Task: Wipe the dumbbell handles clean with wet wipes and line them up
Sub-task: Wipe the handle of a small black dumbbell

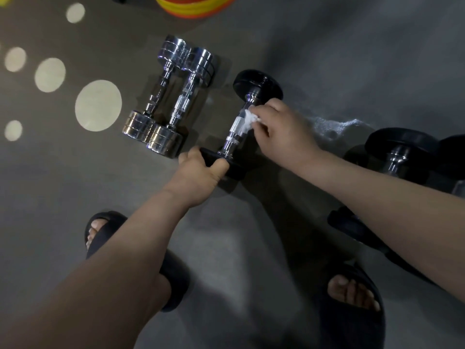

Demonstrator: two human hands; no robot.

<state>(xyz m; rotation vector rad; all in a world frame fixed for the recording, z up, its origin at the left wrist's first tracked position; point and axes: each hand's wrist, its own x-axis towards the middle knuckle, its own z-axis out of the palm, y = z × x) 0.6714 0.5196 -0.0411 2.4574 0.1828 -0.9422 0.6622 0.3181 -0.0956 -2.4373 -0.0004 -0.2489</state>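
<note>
A black-ended dumbbell (256, 84) lies on the grey floor at the centre, its chrome knurled handle (235, 131) pointing toward me. My left hand (201, 175) grips its near black end. My right hand (281, 129) pinches a crumpled white wet wipe (249, 119) against the upper part of that handle. Just to the left, two chrome dumbbells (156, 96) (183, 104) lie side by side, touching and parallel. At the right edge more black dumbbells (402, 152) lie on the floor, partly hidden by my right forearm.
My two feet in black slippers (105, 233) (352, 303) stand on the floor below the dumbbells. A stack of coloured discs (193, 6) sits at the top edge. Round light spots (98, 105) mark the floor on the left.
</note>
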